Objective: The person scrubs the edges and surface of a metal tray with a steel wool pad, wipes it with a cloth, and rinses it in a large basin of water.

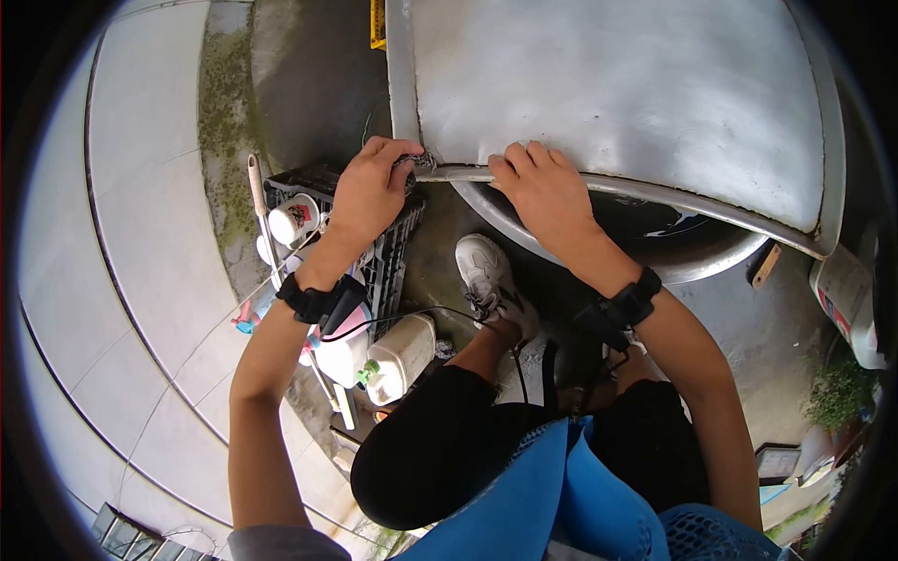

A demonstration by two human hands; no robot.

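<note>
A large metal tray (608, 84) with a raised rim fills the upper right of the head view. My left hand (372, 187) is at its near left corner, fingers pinched on a grey steel wool scrubber (418, 161) that touches the rim. My right hand (547, 192) grips the near edge of the tray, fingers bent over onto its surface and the thumb largely hidden. Under the tray is a round metal basin (697, 271) holding dark liquid, partly covered by the tray.
On the left stand a black plastic crate (398, 252), a white tub (294, 218), a long-handled tool (258, 187) and a pale jug (402, 355) with a green cap. A wooden-handled brush (766, 266) and a white container (847, 304) are at the right. Cables hang from my wristbands.
</note>
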